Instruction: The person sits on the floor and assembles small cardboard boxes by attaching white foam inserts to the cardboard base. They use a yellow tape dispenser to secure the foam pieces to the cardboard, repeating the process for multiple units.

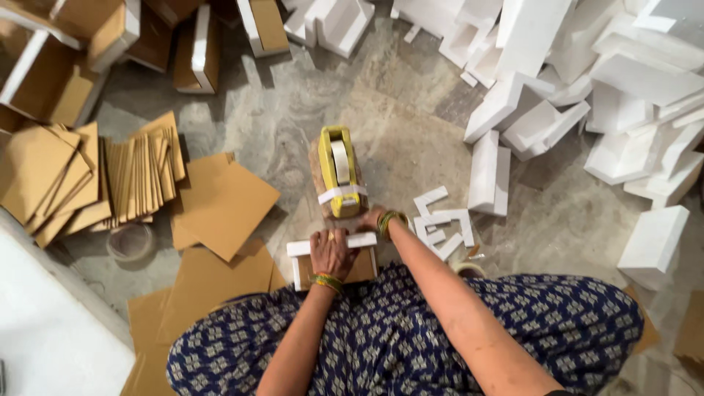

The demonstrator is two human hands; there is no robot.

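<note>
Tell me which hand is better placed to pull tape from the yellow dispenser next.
Probably the right hand: it rests at the near end of the yellow tape dispenser, by the tape. The left hand is pressing down on the white foam and cardboard piece, steadying it.

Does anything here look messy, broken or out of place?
Mostly clutter. White foam blocks lie in a tumbled heap on the floor at upper right, and small foam offcuts are scattered beside the right hand. The cardboard sheets at left are fanned out askew. Nothing looks spilled.
</note>
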